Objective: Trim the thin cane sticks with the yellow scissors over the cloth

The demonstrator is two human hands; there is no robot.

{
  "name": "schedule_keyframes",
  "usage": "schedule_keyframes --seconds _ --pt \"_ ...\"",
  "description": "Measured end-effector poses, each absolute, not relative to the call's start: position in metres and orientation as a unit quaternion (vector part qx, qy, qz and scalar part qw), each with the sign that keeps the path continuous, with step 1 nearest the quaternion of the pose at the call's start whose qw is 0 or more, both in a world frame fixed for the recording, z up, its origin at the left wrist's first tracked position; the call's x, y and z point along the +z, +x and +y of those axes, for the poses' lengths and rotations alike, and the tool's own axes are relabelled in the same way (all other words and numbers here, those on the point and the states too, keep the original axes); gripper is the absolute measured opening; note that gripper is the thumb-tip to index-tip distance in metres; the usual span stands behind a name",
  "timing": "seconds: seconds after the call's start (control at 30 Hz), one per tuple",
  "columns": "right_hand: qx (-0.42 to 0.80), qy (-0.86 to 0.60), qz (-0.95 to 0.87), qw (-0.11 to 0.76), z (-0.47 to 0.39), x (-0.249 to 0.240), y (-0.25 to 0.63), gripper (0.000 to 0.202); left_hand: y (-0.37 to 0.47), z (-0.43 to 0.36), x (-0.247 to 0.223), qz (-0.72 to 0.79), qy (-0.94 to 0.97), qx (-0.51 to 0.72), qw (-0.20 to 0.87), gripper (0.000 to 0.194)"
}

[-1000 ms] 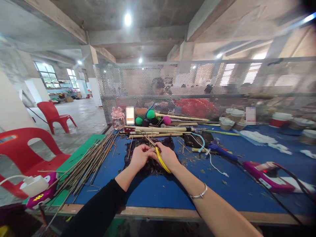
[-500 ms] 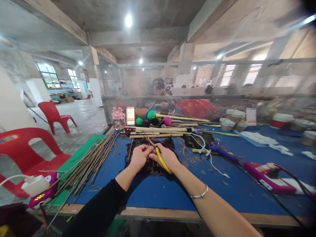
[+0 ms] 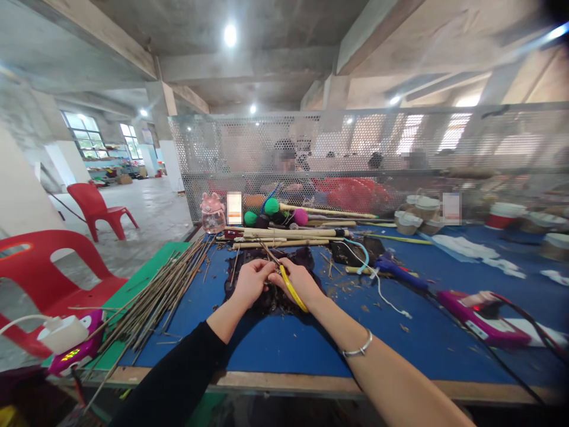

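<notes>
Yellow marks the handle of the slim hand tool (image 3: 292,290) in the head view, gripped in the right hand (image 3: 300,281); the handle curves back along the palm side towards the wrist, while the narrow dark end points away, just beyond the fingers and slightly left. Close beside it, the left hand (image 3: 252,281) has thumb and forefinger pressed together next to the right hand's fingertips; whatever sits between them is too small to tell. Both hands are over a crumpled dark cloth (image 3: 306,256) strewn with plant scraps on the blue tabletop (image 3: 284,356). Thin dry sticks (image 3: 166,296) lie heaped left of the left hand, and pale bamboo-like poles (image 3: 293,242) lie just past the cloth.
</notes>
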State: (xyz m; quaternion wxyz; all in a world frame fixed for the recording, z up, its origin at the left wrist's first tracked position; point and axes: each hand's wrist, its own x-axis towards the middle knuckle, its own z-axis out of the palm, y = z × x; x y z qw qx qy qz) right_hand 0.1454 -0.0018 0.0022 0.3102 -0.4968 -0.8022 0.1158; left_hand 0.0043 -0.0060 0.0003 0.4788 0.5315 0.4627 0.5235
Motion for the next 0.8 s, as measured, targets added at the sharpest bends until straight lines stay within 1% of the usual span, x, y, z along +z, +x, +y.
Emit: schedule_keyframes --seconds 0.23,0.37,0.47,0.53,0.7,0.8 --pt "0.121 -0.498 -0.802 0.305 -0.0016 0.0037 0.1444 0.037 0.0039 -0.0063 0.002 0.478 0.526 0.527 0.467 0.031" --pt "0.076 -0.522 -0.805 0.271 -0.0037 0.0044 0.1437 0.043 0.0023 -0.0045 0.0003 0.474 0.523 0.539 0.46 0.032" --pt "0.046 -0.521 -0.813 0.257 -0.005 0.0038 0.1424 0.047 0.0013 -0.0024 -0.0018 0.472 0.535 0.561 0.419 0.031" --pt "0.038 -0.521 -0.813 0.256 -0.0056 0.0035 0.1417 0.047 0.0009 -0.0016 -0.0025 0.469 0.543 0.566 0.407 0.03" --pt "0.068 -0.527 -0.802 0.273 -0.0056 0.0048 0.1423 0.038 0.0015 -0.0022 -0.0013 0.462 0.536 0.55 0.443 0.031" --pt "0.086 -0.529 -0.792 0.292 -0.004 0.005 0.1441 0.036 0.0024 -0.0017 -0.0022 0.444 0.537 0.545 0.466 0.031"
